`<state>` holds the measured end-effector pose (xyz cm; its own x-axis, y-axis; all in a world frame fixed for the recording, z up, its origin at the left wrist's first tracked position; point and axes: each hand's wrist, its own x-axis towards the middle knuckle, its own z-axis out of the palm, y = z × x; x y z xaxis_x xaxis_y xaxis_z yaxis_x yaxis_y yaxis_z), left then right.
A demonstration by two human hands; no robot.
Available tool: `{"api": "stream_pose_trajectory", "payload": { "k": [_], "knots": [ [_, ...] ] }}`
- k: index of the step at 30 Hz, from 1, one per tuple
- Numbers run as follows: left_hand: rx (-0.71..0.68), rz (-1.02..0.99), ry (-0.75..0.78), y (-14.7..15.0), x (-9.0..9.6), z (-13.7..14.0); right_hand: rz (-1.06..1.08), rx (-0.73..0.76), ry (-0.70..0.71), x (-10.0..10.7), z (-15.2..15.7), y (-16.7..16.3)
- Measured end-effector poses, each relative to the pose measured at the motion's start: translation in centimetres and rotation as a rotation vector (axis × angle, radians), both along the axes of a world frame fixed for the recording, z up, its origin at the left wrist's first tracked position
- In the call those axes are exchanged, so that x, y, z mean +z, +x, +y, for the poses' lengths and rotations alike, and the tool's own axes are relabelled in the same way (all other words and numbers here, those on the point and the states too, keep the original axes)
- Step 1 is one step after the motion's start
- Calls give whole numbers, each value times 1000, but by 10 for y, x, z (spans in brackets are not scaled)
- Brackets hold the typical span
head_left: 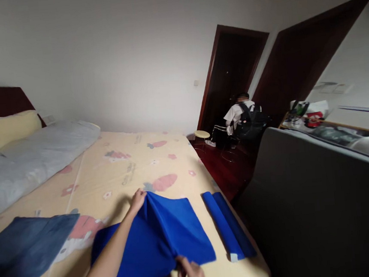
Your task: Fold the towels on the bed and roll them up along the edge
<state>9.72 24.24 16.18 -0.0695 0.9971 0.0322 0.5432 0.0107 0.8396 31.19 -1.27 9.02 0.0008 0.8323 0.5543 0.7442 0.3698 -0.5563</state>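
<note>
A bright blue cloth (pixel 142 250) is partly lifted above the bed, with a crease running between my two hands. My left hand (pixel 140 199) pinches its far edge, fingers closed. Nearer to me, my right hand (pixel 191 276) grips the near edge between thumb and fingers. Part of the cloth lies behind my left forearm. To the right of it lie a rolled blue cloth (pixel 222 225) with a small white label at its near end and a darker blue roll (pixel 235 224) alongside. A dark blue-grey cloth (pixel 29 251) is spread flat at the left.
The bed (pixel 94 181) has a yellow sheet printed with carrots and flowers. A grey quilt (pixel 43 151) and a yellow pillow (pixel 12 127) lie at the left. A dark panel (pixel 312 200) stands at right. A person (pixel 236 114) sits near the door, beside a stool (pixel 202 134).
</note>
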Motion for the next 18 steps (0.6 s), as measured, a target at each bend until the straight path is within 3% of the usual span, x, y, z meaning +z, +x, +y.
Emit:
{"api": "stream_pose_trajectory", "payload": {
  "k": [2, 4, 9, 14, 18],
  "knots": [
    [15, -193, 58, -19, 34, -7, 214, 122, -85, 46, 11, 33],
    [3, -372, 109, -37, 67, -21, 437, 112, -82, 87, 26, 61],
    [-53, -696, 203, -63, 132, -70, 808, 74, -79, 155, 67, 91],
    [-55, -829, 257, -69, 167, -101, 945, 17, 5, 206, 95, 89],
    [-34, -877, 289, -67, 182, -112, 893, 3, 50, 233, 107, 92]
  ]
}}
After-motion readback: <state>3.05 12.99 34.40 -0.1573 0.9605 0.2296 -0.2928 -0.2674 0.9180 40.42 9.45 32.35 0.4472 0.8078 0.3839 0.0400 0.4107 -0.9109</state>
